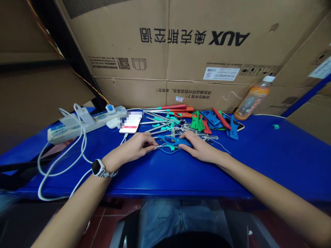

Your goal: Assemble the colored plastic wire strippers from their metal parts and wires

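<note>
Beyond black cloth (191,241), gripped curved blue plastic shell (177,140) crosswise, right hand (198,146) rightmost, pinching slim silver metal piece (159,146) leftward with left hand (137,146).

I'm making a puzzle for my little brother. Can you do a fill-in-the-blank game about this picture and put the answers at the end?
1. The right hand touches a shell whose colour is ____.
2. There is a watch on the ____ wrist.
3. The cap of the bottle is coloured ____.
4. The three big upside-down Latin letters on the box spell ____.

Missing words: blue; left; white; AUX.
</note>
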Action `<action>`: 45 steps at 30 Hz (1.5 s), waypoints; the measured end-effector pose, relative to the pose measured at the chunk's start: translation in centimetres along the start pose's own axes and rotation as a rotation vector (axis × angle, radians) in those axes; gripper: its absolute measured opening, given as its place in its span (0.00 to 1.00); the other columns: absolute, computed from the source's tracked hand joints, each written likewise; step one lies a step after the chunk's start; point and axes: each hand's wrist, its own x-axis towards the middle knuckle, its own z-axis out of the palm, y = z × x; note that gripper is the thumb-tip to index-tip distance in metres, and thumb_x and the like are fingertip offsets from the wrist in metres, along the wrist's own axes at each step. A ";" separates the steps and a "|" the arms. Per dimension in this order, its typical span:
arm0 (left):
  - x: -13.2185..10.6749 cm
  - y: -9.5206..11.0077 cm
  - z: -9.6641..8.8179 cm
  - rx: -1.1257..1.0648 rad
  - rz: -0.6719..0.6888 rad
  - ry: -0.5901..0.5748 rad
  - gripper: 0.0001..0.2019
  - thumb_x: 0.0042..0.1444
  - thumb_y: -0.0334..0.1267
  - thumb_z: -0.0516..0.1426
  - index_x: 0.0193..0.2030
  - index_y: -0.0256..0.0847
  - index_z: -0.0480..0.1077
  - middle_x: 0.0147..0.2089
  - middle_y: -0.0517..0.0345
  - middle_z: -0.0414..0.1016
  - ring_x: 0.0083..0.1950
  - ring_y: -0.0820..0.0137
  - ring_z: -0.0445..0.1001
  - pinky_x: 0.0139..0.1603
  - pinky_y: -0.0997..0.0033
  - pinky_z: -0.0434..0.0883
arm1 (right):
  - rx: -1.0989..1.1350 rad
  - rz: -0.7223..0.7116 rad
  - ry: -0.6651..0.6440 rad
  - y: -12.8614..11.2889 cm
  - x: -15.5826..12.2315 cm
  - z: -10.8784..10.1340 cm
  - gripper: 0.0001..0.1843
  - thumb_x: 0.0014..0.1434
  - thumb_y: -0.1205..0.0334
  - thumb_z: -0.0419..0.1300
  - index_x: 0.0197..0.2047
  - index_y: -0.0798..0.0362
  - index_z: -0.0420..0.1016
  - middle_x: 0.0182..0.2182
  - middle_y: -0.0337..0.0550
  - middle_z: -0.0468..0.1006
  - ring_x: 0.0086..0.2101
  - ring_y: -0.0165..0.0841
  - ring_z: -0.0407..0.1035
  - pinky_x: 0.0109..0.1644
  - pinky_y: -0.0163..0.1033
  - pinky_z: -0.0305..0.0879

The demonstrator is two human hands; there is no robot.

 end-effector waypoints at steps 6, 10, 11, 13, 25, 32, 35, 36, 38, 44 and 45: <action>-0.1 -0.1 -0.3 -0.020 -0.017 -0.025 0.12 0.63 0.40 0.55 0.40 0.38 0.79 0.37 0.53 0.72 0.35 0.69 0.72 0.39 0.70 0.68 | 0.002 0.003 -0.003 0.0 0.0 0.0 0.09 0.67 0.55 0.54 0.45 0.51 0.65 0.44 0.49 0.71 0.46 0.40 0.67 0.52 0.48 0.65; -0.2 -0.2 -0.3 -0.031 -0.032 -0.029 0.12 0.62 0.41 0.55 0.38 0.37 0.78 0.37 0.53 0.73 0.35 0.68 0.72 0.39 0.70 0.69 | 0.001 0.000 -0.004 0.0 0.0 0.0 0.08 0.67 0.56 0.54 0.45 0.51 0.65 0.43 0.49 0.71 0.46 0.40 0.67 0.52 0.48 0.65; -0.2 -0.3 -0.3 -0.032 -0.038 -0.028 0.12 0.62 0.42 0.56 0.38 0.37 0.78 0.37 0.53 0.73 0.35 0.68 0.72 0.38 0.70 0.69 | -0.001 0.000 -0.003 0.0 0.0 0.0 0.08 0.67 0.55 0.54 0.45 0.51 0.65 0.43 0.49 0.71 0.46 0.40 0.67 0.52 0.48 0.65; -0.2 -0.3 -0.2 -0.031 -0.054 -0.024 0.13 0.61 0.43 0.56 0.37 0.37 0.78 0.37 0.52 0.73 0.35 0.69 0.72 0.36 0.70 0.69 | -0.003 0.001 -0.005 0.0 0.0 0.0 0.09 0.67 0.55 0.54 0.45 0.51 0.65 0.44 0.49 0.71 0.46 0.41 0.67 0.52 0.48 0.65; 0.0 -0.7 0.2 -0.051 -0.044 0.008 0.10 0.58 0.42 0.60 0.36 0.37 0.78 0.35 0.53 0.76 0.36 0.68 0.73 0.37 0.70 0.69 | 0.033 0.026 0.019 0.0 0.0 -0.1 0.09 0.65 0.56 0.57 0.45 0.51 0.68 0.44 0.49 0.74 0.45 0.40 0.69 0.52 0.49 0.67; 0.1 -0.8 0.5 -0.066 -0.035 0.008 0.11 0.60 0.43 0.59 0.36 0.38 0.77 0.36 0.53 0.74 0.35 0.69 0.72 0.37 0.71 0.68 | 0.064 0.012 0.082 -0.4 -0.1 -1.1 0.12 0.63 0.53 0.60 0.46 0.51 0.72 0.43 0.47 0.75 0.44 0.40 0.71 0.50 0.49 0.68; 0.2 -0.8 0.5 -0.063 -0.033 0.021 0.10 0.58 0.43 0.60 0.33 0.38 0.76 0.34 0.55 0.73 0.34 0.70 0.71 0.36 0.71 0.67 | 0.070 -0.042 0.037 -0.6 -0.1 -1.3 0.13 0.62 0.54 0.62 0.47 0.50 0.74 0.43 0.46 0.75 0.45 0.40 0.70 0.51 0.49 0.68; 0.2 -0.9 0.5 -0.058 -0.032 0.027 0.10 0.58 0.42 0.60 0.31 0.38 0.75 0.33 0.56 0.73 0.33 0.70 0.70 0.35 0.72 0.67 | 0.068 -0.060 0.010 -0.6 0.0 -1.3 0.12 0.62 0.54 0.62 0.47 0.50 0.74 0.43 0.46 0.75 0.45 0.40 0.70 0.52 0.50 0.67; 0.2 -1.0 0.6 -0.048 -0.036 0.035 0.10 0.57 0.42 0.61 0.29 0.38 0.74 0.31 0.57 0.72 0.32 0.71 0.69 0.33 0.72 0.66 | 0.058 -0.076 -0.025 -0.5 0.1 -1.2 0.12 0.61 0.55 0.63 0.47 0.50 0.75 0.42 0.46 0.75 0.45 0.40 0.70 0.53 0.50 0.67; 0.3 -1.1 0.6 -0.054 -0.057 0.030 0.09 0.56 0.40 0.61 0.30 0.37 0.74 0.32 0.56 0.72 0.32 0.70 0.70 0.34 0.71 0.65 | 0.077 -0.042 -0.052 -0.1 0.3 -1.3 0.14 0.59 0.55 0.65 0.47 0.50 0.77 0.41 0.45 0.75 0.43 0.39 0.70 0.51 0.49 0.68; 0.3 -1.1 0.6 -0.057 -0.058 0.031 0.09 0.56 0.40 0.61 0.30 0.37 0.74 0.32 0.56 0.72 0.32 0.70 0.70 0.34 0.71 0.65 | 0.082 -0.038 -0.056 -0.1 0.3 -1.3 0.14 0.59 0.55 0.65 0.47 0.50 0.77 0.41 0.45 0.75 0.43 0.39 0.70 0.51 0.49 0.68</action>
